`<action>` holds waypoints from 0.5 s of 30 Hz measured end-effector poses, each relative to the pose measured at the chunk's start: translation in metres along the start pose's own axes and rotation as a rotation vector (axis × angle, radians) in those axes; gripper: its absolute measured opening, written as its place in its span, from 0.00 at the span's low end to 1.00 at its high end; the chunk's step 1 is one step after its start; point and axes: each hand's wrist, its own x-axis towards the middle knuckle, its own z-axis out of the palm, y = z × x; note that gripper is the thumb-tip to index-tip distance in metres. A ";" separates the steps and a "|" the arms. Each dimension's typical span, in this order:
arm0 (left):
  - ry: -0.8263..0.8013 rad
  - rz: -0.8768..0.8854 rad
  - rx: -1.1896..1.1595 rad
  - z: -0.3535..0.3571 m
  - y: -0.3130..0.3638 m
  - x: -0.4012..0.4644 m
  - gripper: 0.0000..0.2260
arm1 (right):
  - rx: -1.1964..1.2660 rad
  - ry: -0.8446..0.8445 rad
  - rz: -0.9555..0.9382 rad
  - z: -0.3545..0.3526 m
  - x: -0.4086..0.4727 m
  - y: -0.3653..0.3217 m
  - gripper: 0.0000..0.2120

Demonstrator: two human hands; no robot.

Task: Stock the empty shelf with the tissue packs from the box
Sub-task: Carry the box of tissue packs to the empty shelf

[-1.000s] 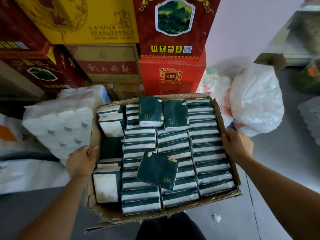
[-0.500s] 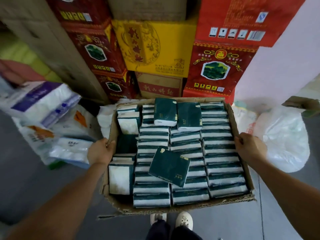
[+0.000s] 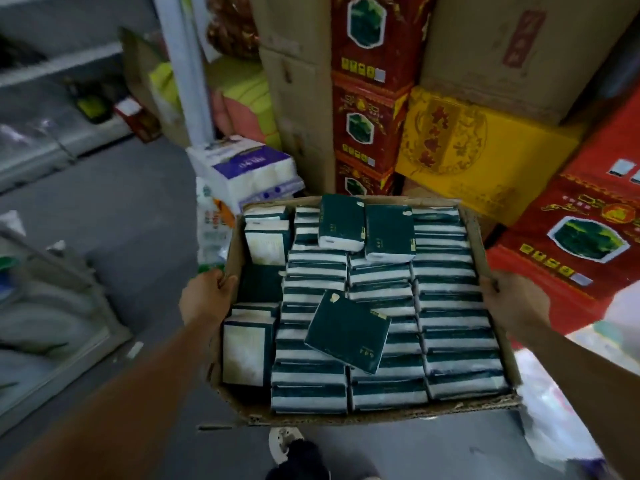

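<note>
The open brown cardboard box point(image 3: 498, 407) was up off the floor, the left hand point(image 3: 204, 299) and the right hand point(image 3: 512, 303) each curled tight on a side wall. Dark green tissue packs point(image 3: 346, 330) filled it. Nothing was stocked yet; no shelf was close by.

tissue packs point(image 3: 347, 331): small gold marks, too blurred to read
red cartons point(image 3: 575, 237): yellow handling-symbol squares at 3 o'clock; lettering unreadable
yellow carton point(image 3: 485, 157): red characters, blurred
white bundle point(image 3: 242, 168): purple label, illegible
</note>
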 end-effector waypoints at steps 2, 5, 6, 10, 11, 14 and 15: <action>0.052 -0.055 -0.009 -0.017 -0.030 0.004 0.21 | -0.011 -0.011 -0.091 0.006 0.017 -0.040 0.15; 0.111 -0.119 -0.023 -0.039 -0.081 0.014 0.21 | -0.044 -0.003 -0.208 0.021 0.037 -0.108 0.16; 0.122 -0.149 -0.025 -0.046 -0.098 0.018 0.21 | -0.052 -0.013 -0.242 0.029 0.043 -0.129 0.17; 0.181 -0.227 -0.066 -0.076 -0.160 0.026 0.17 | 0.017 -0.060 -0.423 0.060 0.067 -0.216 0.17; 0.197 -0.250 -0.084 -0.084 -0.174 0.027 0.16 | 0.027 -0.067 -0.471 0.065 0.072 -0.241 0.16; 0.263 -0.344 -0.111 -0.104 -0.217 0.027 0.15 | 0.013 -0.108 -0.550 0.080 0.079 -0.316 0.16; 0.286 -0.386 -0.101 -0.109 -0.230 0.025 0.16 | 0.006 -0.108 -0.567 0.086 0.081 -0.341 0.17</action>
